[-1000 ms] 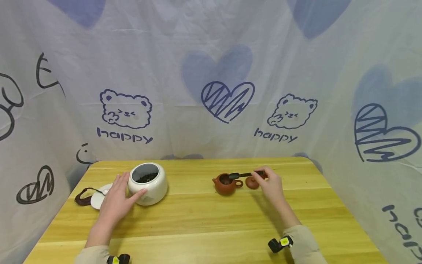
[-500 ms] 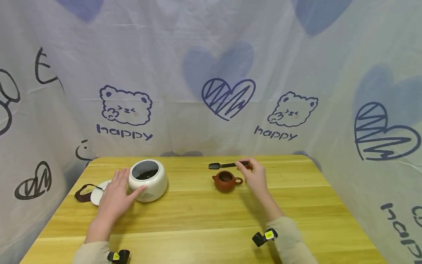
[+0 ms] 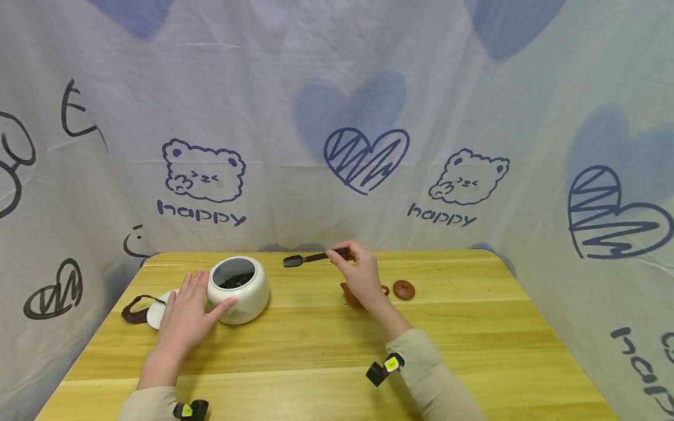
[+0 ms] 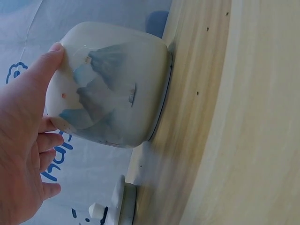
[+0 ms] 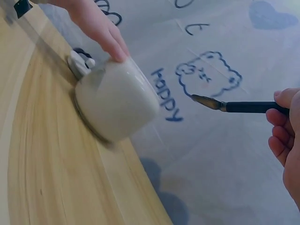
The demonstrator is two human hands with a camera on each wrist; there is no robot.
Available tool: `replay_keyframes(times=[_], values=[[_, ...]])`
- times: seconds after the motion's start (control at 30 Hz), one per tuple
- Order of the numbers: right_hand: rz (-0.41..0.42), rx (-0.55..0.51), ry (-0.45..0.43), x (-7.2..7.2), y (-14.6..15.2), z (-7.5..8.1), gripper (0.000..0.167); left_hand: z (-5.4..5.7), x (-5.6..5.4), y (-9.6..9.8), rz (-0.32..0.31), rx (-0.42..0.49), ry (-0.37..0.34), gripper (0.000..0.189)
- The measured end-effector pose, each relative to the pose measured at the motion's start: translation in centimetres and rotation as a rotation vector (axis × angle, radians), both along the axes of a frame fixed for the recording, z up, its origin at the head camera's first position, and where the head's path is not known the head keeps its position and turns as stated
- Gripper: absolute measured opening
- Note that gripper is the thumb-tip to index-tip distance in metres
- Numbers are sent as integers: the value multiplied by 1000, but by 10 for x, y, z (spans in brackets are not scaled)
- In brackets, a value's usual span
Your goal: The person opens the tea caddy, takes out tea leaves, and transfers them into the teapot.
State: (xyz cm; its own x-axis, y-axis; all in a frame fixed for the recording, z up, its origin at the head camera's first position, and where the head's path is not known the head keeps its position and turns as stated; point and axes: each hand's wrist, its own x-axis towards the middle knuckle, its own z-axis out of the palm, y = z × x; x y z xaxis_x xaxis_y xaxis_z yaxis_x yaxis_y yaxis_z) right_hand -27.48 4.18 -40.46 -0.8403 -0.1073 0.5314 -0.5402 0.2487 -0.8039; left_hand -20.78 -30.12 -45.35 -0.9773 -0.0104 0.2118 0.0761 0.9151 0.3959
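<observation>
My left hand (image 3: 186, 316) rests against the left side of a white jar (image 3: 247, 305), its fingers straight and the thumb at the front; the jar, with a mountain pattern visible in the left wrist view, holds dark tea leaves (image 3: 236, 280). My right hand (image 3: 358, 272) pinches the handle of a black tea scoop (image 3: 292, 261), held level above the table and right of the jar. Its bowl points left toward the jar's mouth. Behind that hand, a brown clay teapot (image 3: 350, 296) is partly hidden. The small teapot lid (image 3: 403, 290) lies to its right.
Left of my left hand lies the white jar lid (image 3: 155, 316), partly covered by the hand, with a dark corded piece (image 3: 136, 316) beside it. A printed cloth (image 3: 284, 199) hangs behind the wooden table (image 3: 295, 351).
My right hand has carried the tea scoop from the teapot's mouth leftward, up and across toward the jar. The teapot lid is now uncovered. My left hand stays on the jar.
</observation>
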Motion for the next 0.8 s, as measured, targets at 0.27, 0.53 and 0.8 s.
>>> replay_keyframes(times=[0.27, 0.53, 0.8], values=[[79, 44, 49, -6, -44, 5, 16, 2, 0, 1, 5, -4, -8, 102], [89, 139, 39, -15, -77, 1, 17, 3, 2, 3, 11, 5, -25, 102], [75, 254, 32, -22, -100, -3, 15, 3, 1, 3, 13, 4, -31, 102]])
